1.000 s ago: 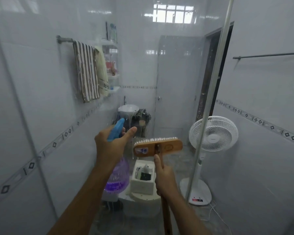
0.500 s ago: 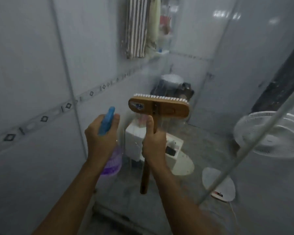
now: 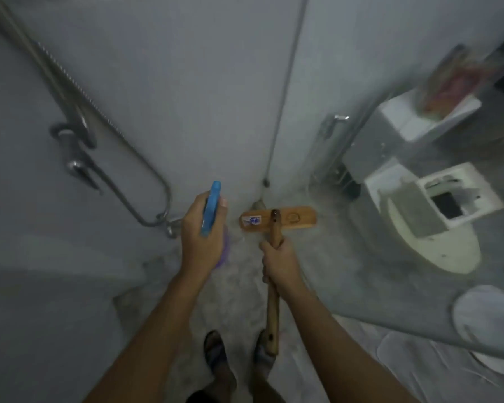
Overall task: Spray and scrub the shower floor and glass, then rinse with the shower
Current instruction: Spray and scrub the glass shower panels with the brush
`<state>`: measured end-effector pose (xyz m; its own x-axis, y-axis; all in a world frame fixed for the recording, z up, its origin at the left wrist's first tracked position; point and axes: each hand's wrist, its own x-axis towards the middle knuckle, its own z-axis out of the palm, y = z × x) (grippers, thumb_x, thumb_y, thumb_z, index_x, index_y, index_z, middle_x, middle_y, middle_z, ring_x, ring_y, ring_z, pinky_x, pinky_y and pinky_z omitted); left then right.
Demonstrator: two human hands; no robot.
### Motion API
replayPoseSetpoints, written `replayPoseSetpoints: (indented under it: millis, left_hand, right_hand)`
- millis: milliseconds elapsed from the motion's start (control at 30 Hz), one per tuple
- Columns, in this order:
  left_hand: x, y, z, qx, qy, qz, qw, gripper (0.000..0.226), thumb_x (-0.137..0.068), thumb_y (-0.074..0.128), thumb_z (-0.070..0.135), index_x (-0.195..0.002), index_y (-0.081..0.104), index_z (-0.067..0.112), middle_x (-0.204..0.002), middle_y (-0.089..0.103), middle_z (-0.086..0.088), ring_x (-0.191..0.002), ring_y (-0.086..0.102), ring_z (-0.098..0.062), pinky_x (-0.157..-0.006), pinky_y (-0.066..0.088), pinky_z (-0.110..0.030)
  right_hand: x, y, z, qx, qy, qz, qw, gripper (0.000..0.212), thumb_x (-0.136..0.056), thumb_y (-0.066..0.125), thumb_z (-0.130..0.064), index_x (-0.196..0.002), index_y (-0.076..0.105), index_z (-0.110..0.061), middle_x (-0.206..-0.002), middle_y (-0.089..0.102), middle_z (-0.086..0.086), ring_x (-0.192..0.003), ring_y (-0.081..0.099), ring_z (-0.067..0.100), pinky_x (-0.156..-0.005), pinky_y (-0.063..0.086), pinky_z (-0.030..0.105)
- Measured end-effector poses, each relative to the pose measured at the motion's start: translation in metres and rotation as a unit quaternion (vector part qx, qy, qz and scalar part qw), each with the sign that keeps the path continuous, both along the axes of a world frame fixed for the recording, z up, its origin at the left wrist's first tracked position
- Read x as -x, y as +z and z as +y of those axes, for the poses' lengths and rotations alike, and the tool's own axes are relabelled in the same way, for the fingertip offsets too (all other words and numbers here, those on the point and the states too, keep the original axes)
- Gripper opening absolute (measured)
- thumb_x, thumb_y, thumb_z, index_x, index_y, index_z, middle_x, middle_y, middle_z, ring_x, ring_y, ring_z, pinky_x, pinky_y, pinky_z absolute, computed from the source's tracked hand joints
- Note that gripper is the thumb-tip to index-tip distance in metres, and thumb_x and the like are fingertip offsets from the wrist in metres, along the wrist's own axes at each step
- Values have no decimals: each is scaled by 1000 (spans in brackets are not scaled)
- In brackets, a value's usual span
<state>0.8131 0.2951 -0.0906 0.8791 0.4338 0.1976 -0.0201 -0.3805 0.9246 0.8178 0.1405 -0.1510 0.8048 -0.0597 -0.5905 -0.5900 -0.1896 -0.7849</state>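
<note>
The person's left hand [image 3: 200, 237] is wrapped tight around a spray bottle [image 3: 211, 207]. The bottle has a blue top, and a bit of purple shows under the hand, near the bottom of the bottle. How full it is cannot be seen.

The right hand [image 3: 280, 263] grips the long wooden handle of a scrub brush [image 3: 297, 219]. The flat wooden head of the brush is down by the far corner of the shower floor [image 3: 239, 289], where the wall meets the glass [image 3: 376, 274]. The two hands are apart, side by side.

A shower hose [image 3: 105, 120] loops down the wall on the left, by a tap [image 3: 73, 152].

Behind the glass is a toilet [image 3: 437, 245]. An open white box [image 3: 489, 196] sits on its lid, with something dark inside, too blurry to tell.
</note>
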Motion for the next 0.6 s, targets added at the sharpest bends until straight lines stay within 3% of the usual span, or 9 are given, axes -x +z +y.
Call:
replayPoseSetpoints:
  millis: [100, 300, 400, 500, 600]
  left_hand:
    - [41, -88, 22, 16, 47, 69, 996, 9, -101, 59, 16, -102, 64, 9, -75, 57, 6, -66, 56, -2, -64, 42, -14]
    - [103, -260, 58, 56, 113, 162, 979, 5, -101, 60, 17, -104, 63, 17, -80, 62, -1, -66, 57, 3, -63, 43, -8]
    - [128, -361, 75, 68, 135, 190, 970, 16, -101, 60, 22, -112, 64, 11, -90, 67, -3, -73, 59, 5, -69, 46, -8]
    - [153, -466, 87, 64, 145, 207, 965, 26, -101, 60, 22, -124, 61, 10, -103, 67, 3, -87, 62, 10, -80, 47, -8]
    - [171, -551, 92, 51, 153, 205, 965, 30, -100, 61, 20, -129, 59, 10, -110, 66, 4, -94, 63, 7, -87, 50, -14]
  right_hand:
    - [15, -75, 13, 52, 70, 52, 995, 13, -89, 54, -11, -86, 42, -13, -61, 45, 6, -33, 42, 11, -38, 41, 26]
    - [34, -240, 49, 141, 164, 89, 972, 7, -91, 57, -16, -91, 56, -8, -76, 61, 12, -54, 57, 21, -37, 45, 24]
    - [46, -339, 67, 165, 216, 84, 959, 6, -92, 56, -18, -91, 56, -12, -78, 63, 10, -58, 60, 21, -40, 50, 28]
    - [66, -450, 81, 191, 267, 66, 942, 11, -92, 56, -23, -95, 57, -13, -84, 65, 8, -70, 66, 23, -57, 60, 42]
    - [79, -539, 91, 205, 300, 57, 930, 16, -92, 57, -25, -100, 58, -12, -87, 66, 8, -79, 68, 26, -69, 60, 42]
